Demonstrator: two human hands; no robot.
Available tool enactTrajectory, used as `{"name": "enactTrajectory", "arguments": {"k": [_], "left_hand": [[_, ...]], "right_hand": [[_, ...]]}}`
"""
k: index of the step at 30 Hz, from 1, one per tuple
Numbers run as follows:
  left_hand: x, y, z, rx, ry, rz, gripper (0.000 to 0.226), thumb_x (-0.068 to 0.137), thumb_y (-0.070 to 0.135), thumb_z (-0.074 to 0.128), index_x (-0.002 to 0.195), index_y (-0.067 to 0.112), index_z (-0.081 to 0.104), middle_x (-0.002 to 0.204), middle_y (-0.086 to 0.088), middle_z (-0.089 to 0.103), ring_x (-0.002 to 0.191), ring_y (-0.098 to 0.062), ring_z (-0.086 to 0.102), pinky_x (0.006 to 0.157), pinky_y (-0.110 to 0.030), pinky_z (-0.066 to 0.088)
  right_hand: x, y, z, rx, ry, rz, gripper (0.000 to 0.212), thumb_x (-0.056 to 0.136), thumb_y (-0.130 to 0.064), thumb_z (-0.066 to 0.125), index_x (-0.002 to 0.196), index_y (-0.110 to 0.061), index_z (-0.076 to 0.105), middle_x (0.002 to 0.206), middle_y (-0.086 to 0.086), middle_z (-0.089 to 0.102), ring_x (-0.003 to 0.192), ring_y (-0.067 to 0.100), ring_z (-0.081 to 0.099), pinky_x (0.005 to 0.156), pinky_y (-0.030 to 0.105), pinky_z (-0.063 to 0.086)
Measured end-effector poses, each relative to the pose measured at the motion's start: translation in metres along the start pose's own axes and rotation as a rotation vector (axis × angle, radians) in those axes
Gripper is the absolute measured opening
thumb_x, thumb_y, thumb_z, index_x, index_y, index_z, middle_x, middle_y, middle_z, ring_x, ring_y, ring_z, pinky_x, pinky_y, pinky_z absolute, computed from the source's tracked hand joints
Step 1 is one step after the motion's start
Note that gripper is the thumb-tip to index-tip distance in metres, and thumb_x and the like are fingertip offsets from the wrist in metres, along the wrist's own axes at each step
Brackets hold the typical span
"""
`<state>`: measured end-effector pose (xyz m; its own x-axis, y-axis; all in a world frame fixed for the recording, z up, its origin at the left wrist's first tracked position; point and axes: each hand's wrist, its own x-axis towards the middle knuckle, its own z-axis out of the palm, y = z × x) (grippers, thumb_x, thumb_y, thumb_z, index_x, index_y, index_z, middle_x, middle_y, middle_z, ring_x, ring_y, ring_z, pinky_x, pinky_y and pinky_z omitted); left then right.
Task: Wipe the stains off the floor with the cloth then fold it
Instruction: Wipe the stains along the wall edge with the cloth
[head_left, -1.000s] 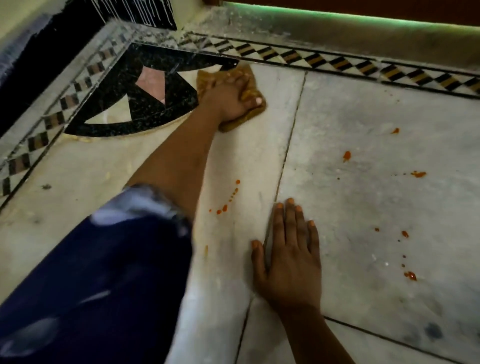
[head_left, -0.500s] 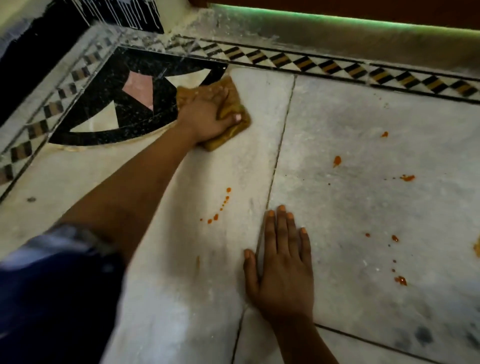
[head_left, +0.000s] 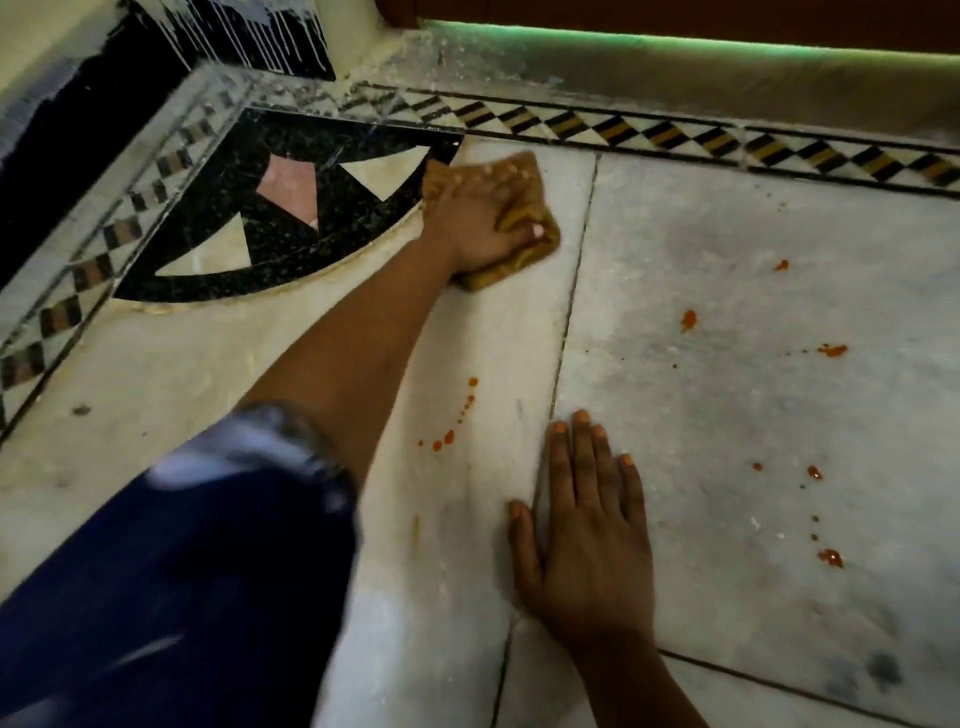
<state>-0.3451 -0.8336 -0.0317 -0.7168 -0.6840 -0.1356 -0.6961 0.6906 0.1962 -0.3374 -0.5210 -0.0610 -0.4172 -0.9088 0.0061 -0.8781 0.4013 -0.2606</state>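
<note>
**Ochre cloth at the far corner, stains waiting nearer**

Ochre-brown and bunched, the cloth (head_left: 519, 228) lies on the pale marble floor (head_left: 727, 260) just beside the black inlaid corner panel (head_left: 218, 228), close under the chequered border strip (head_left: 675, 137). Your left hand (head_left: 480, 223) bears down on it with the arm reaching well forward; the thumb curls round the cloth's near edge and the fingers spread over its top, so the hand both holds and presses it. That grip probably keeps the fabric from sliding out during a stroke.

Your right hand (head_left: 587, 535) lies flat on the floor, fingers straight and together, holding nothing. Placed across the seam between two slabs, it appears to serve as a prop for your weight while you lean.

The orange stains (head_left: 457, 421) are not yet wiped: one short trail sits between your two hands, and scattered spots lie well apart to the right. Judged from this, wiping is at an early stage and folding is far off. The nearest trail seems the natural next target, a pull of the cloth back toward you.
</note>
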Motion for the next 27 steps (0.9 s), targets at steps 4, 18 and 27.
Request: {"name": "enactTrajectory", "arguments": {"k": [4, 18, 27], "left_hand": [[-0.086, -0.034, 0.016, -0.126, 0.022, 0.224, 0.094, 0.073, 0.084, 0.025, 0.146, 0.025, 0.027, 0.154, 0.000, 0.026, 0.143, -0.019, 0.018, 0.115, -0.041, 0.005], [-0.142, -0.007, 0.023, -0.267, -0.045, 0.272, 0.061, 0.090, 0.054, 0.046, 0.143, 0.024, 0.034, 0.151, 0.002, 0.031, 0.140, -0.012, 0.022, 0.118, -0.039, 0.010], [-0.137, 0.006, 0.035, -0.003, 0.053, -0.102, 0.081, 0.073, 0.075, 0.020, 0.147, 0.041, 0.013, 0.159, 0.003, 0.004, 0.146, -0.023, 0.002, 0.115, -0.043, -0.001]], "right_hand": [[-0.002, -0.001, 0.001, 0.021, 0.020, 0.007, 0.071, 0.086, -0.046, 0.034, 0.145, -0.007, 0.032, 0.152, 0.012, 0.028, 0.141, 0.025, 0.026, 0.112, 0.043, 0.017], [-0.003, 0.001, 0.007, 0.018, 0.074, -0.017, 0.071, 0.087, -0.047, 0.030, 0.145, -0.005, 0.030, 0.152, 0.015, 0.028, 0.141, 0.027, 0.025, 0.114, 0.041, 0.011], [-0.004, 0.001, 0.007, 0.016, 0.076, -0.025, 0.073, 0.087, -0.048, 0.026, 0.146, -0.005, 0.028, 0.154, 0.015, 0.024, 0.143, 0.026, 0.020, 0.116, 0.041, 0.010]]}}
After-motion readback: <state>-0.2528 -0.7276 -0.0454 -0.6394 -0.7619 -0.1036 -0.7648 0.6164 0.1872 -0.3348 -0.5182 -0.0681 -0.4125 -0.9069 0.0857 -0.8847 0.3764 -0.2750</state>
